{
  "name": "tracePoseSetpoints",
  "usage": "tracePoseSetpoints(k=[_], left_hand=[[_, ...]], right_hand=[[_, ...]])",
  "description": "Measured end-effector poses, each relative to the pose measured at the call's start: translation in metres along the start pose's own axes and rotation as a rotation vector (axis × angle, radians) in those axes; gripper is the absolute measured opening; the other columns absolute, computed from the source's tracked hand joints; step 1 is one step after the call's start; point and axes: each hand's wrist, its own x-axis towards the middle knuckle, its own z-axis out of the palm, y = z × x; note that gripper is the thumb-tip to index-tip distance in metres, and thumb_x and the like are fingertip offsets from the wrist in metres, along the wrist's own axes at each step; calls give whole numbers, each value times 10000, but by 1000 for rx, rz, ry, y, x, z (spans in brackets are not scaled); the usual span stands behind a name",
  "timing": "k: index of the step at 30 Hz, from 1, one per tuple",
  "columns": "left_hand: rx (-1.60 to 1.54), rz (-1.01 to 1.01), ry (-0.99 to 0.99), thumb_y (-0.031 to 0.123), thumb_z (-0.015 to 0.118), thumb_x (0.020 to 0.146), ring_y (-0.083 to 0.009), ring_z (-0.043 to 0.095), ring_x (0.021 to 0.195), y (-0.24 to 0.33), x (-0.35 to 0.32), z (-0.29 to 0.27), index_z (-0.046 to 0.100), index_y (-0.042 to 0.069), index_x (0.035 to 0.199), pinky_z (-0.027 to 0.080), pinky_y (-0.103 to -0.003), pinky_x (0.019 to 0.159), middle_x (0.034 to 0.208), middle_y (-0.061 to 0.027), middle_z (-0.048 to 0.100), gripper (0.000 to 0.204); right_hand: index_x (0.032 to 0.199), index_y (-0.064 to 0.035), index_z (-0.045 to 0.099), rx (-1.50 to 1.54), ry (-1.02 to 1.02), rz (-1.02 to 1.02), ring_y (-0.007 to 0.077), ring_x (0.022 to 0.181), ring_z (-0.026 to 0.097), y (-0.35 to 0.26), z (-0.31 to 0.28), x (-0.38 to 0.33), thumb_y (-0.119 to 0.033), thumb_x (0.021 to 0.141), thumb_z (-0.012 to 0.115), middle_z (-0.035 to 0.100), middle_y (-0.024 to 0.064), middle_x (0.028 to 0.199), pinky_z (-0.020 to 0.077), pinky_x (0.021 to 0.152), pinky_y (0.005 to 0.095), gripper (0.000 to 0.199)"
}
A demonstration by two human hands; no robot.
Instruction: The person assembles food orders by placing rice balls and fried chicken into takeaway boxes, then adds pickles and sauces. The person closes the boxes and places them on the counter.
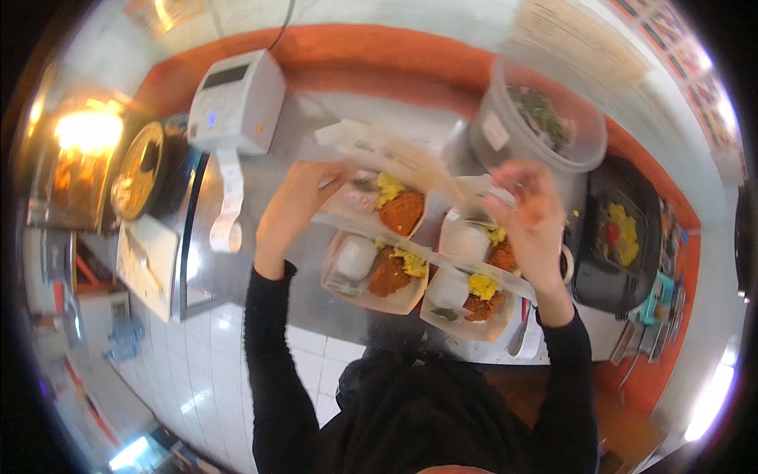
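Observation:
Four open paper food boxes stand together on the metal counter: far left box (426, 220), near left box (371, 301), far right box (447, 229) and near right box (474, 328). They hold brown fried pieces (401, 213), yellow shredded food (483, 286) and white wrapped mounds (355, 259). My left hand (304, 197) has its fingers closed at the left edge of the far left box, whose lid (387, 154) stands raised. Over the far right box hovers my right hand (530, 217), its fingers bent and smeared by motion; whether they hold anything is unclear.
A white label printer (241, 103) with a hanging paper strip (229, 197) stands at the back left. Toward the back right is a clear tub (537, 118) of leafy greens. A black container (620, 276) with yellow food sits at the right. A lit food warmer (79, 158) is far left.

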Motion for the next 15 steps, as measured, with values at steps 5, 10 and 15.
tracePoseSetpoints(k=[5, 10, 15], left_hand=[[79, 147, -587, 119, 651, 800, -319, 632, 775, -50, 61, 35, 629, 50, 1093, 489, -362, 721, 913, -199, 660, 302], [12, -56, -680, 122, 692, 791, -199, 657, 703, -79, 58, 48, 668, 15, 987, 518, -309, 669, 846, -133, 694, 224], [-62, 15, -194, 14, 660, 788, -189, 644, 851, -3, 30, 22, 624, -13, 1057, 502, -285, 781, 934, -115, 672, 272]], right_hand=[[998, -37, 536, 38, 354, 96, 89, 918, 530, 3, -88, -84, 20, 837, 652, 540, 9, 964, 444, 847, 248, 207], [997, -46, 563, 34, 621, 111, 66, 893, 528, -9, -141, -157, -38, 851, 670, 541, -17, 932, 448, 787, 227, 182], [1022, -45, 595, -85, 977, 85, 71, 893, 526, -23, -208, -241, -93, 849, 685, 571, -9, 968, 443, 764, 245, 200]])
